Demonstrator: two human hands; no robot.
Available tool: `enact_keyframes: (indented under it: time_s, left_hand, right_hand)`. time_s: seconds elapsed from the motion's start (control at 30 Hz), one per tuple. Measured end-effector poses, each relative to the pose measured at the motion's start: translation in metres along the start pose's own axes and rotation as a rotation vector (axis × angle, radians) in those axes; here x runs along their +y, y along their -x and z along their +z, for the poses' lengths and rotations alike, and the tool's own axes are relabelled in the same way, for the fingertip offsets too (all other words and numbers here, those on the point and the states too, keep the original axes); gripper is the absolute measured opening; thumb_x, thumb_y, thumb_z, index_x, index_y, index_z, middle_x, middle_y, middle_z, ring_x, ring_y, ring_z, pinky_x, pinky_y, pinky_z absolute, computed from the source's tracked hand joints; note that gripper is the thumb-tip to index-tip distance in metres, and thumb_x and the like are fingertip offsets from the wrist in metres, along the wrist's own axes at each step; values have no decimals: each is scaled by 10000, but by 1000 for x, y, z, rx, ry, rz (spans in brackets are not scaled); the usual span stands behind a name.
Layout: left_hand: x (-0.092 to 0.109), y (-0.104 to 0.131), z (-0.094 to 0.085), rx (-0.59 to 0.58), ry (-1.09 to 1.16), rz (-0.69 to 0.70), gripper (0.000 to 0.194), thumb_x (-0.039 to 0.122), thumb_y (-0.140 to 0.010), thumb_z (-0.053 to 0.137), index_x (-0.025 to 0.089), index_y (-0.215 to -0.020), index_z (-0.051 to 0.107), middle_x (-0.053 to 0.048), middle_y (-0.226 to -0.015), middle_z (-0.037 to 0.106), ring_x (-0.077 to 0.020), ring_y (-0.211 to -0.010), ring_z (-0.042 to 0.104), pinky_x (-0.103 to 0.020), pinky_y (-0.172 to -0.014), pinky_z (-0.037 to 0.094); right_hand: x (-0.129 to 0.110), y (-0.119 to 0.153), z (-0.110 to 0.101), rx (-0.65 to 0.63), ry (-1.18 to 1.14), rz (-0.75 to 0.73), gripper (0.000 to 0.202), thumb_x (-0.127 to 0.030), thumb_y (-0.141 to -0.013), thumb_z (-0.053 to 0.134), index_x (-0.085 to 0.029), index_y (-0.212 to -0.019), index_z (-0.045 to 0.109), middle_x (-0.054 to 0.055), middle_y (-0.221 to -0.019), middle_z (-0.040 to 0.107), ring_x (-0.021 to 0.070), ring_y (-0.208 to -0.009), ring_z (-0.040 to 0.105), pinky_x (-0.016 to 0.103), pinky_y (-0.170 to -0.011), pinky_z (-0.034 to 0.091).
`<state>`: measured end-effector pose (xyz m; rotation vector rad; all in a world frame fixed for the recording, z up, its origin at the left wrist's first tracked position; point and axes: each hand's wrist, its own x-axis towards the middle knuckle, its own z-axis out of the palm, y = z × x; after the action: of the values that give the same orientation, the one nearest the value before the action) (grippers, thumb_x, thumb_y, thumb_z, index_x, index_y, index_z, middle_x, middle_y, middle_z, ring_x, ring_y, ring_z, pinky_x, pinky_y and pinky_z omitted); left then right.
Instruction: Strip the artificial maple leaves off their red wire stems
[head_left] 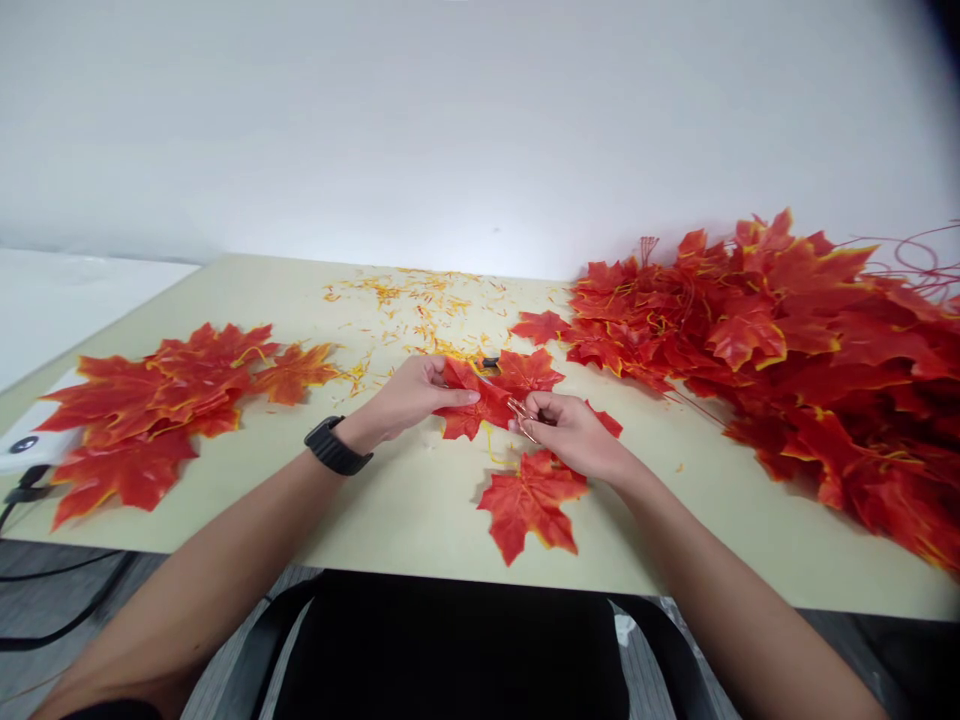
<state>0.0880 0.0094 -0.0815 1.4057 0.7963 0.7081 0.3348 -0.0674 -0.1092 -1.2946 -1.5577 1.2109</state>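
Note:
My left hand (412,398), with a black watch on its wrist, pinches a red artificial maple leaf (466,400) between thumb and fingers near the middle of the table. My right hand (571,430) is closed on small copper-coloured scissors (519,408), whose blades point left at the held leaf. Another red leaf (527,372) lies just behind the hands. In front of my right hand, a red leaf with yellow edges (531,503) rests on the table, near a thin yellow stem.
A big heap of red leaves (750,330) covers the right side of the pale table (405,520). At the left lies a smaller pile (161,390) over a white device (45,440). Yellow trimmings (420,300) are scattered at the back. A black chair stands in front.

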Motion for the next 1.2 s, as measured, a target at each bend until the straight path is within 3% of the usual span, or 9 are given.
enact_keyframes:
  time_s: [0.27,0.73,1.03,1.2]
  left_hand:
    - [-12,-3,5,8,43,44,340,491,-848,829,164,-778,770,-83,-776,768,-146,-619,653,-274,-597,514]
    - [-21,-5,11,61,136,39,322,448,-858,831,148,-848,716,-27,-818,727,-112,-684,631,-253,-666,513]
    - [-20,-3,16,74,205,49,312,430,-851,833,143,-856,711,-32,-861,735,-136,-751,652,-292,-751,538]
    - [-17,-2,18,81,226,47,304,420,-844,842,142,-849,719,-35,-861,743,-138,-755,660,-283,-738,528]
  right_hand:
    - [3,-2,1,29,98,-43,343,-390,-930,657,-232,-723,433,-47,-672,415,130,-632,347,288,-596,271]
    - [9,-5,6,69,142,-69,294,-328,-869,653,-226,-716,423,-35,-709,438,132,-657,378,283,-604,302]
    - [11,-6,10,60,131,-53,417,-456,-929,702,-216,-702,449,-33,-709,445,132,-664,383,289,-613,320]
    - [11,-7,9,51,158,-50,385,-448,-926,694,-212,-716,472,-31,-728,450,135,-678,394,293,-623,328]
